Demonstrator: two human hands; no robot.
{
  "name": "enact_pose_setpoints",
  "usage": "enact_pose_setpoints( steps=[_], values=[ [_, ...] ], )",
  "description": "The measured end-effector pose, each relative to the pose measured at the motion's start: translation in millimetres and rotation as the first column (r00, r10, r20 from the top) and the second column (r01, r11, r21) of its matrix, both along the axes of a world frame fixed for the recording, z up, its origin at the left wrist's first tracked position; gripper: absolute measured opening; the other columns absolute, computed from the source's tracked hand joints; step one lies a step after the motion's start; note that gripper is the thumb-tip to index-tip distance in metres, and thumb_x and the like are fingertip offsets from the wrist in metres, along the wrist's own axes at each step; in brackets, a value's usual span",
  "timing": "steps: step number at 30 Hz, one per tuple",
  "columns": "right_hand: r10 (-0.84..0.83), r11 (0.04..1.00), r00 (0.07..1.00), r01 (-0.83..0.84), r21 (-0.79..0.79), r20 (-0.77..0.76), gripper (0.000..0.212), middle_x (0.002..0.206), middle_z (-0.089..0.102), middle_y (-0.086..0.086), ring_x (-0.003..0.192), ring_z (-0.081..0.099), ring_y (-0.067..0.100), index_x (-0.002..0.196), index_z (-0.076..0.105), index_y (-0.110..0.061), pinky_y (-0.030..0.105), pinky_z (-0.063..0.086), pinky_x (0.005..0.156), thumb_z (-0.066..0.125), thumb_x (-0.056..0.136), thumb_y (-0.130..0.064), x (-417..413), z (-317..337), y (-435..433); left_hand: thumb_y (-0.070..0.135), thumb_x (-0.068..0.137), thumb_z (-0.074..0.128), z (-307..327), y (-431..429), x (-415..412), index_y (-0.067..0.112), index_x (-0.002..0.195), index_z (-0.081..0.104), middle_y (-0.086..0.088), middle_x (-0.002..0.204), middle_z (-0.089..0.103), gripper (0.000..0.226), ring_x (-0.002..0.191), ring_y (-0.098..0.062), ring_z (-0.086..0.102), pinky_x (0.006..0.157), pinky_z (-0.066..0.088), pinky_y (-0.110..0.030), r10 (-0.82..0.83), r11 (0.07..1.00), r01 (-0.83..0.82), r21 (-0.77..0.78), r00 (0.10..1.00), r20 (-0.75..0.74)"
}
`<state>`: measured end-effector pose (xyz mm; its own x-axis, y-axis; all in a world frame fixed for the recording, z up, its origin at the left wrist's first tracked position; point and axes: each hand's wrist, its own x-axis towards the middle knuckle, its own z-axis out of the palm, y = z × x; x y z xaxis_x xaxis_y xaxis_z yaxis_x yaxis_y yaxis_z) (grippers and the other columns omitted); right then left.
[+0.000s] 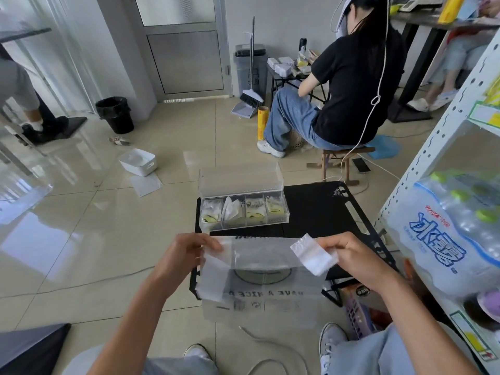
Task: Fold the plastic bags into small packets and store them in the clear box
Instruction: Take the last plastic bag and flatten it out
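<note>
A translucent plastic bag (259,282) with printed lettering hangs stretched between my hands above the near edge of the small black table (319,209). My left hand (186,250) pinches its upper left corner. My right hand (349,253) pinches the bag's white handle strip at the upper right. The clear box (243,209) stands at the table's far left with its lid raised; its several compartments hold folded bag packets.
A white metal shelf (438,147) with a pack of water bottles (457,236) stands close on my right. A person sits on a stool (338,155) beyond the table. A white bin (138,161) and a black trash can (115,113) stand on the tiled floor.
</note>
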<state>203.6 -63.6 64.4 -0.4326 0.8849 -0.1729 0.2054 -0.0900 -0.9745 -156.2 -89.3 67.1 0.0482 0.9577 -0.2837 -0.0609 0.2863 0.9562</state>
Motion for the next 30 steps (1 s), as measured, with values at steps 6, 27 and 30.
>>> enact_pose_setpoints(
  steps=[6,27,30],
  values=[
    [-0.070,0.996,0.968,0.055,-0.069,-0.240,0.044,0.116,0.075,0.023,0.115,0.068,0.037,0.098,0.080,0.003,0.040,0.053,0.099,0.043,0.096,-0.020,-0.9,-3.7,-1.2,0.036,0.089,0.076,-8.6,2.4,-4.9,0.006,0.093,0.078,-0.007,0.093,0.072,0.030,0.085,-0.023,0.059,0.077,0.042,-0.037,0.041,0.985,-0.017,0.173,0.990,-0.138],
    [-0.210,0.966,0.963,0.178,-0.187,-0.170,0.029,0.114,0.075,0.021,0.106,0.072,0.035,0.127,0.062,-0.014,0.045,0.056,0.092,0.059,0.101,-0.026,-15.0,-9.1,12.9,0.008,0.097,0.066,-3.3,-6.6,-1.2,-0.010,0.109,0.068,-0.016,0.095,0.078,0.021,0.083,-0.026,0.076,0.066,0.059,-0.029,-0.013,0.999,0.014,0.048,0.999,-0.033],
    [-0.104,0.974,0.985,0.074,-0.215,-0.134,0.033,0.117,0.074,0.022,0.111,0.071,0.035,0.132,0.060,-0.013,0.041,0.054,0.092,0.062,0.099,-0.017,-13.4,-7.9,10.4,0.008,0.101,0.062,-2.8,-4.1,-2.7,-0.008,0.106,0.068,-0.014,0.086,0.073,0.017,0.070,-0.018,0.071,0.057,0.056,-0.024,0.037,0.999,-0.037,0.035,0.999,-0.008]
  ],
)
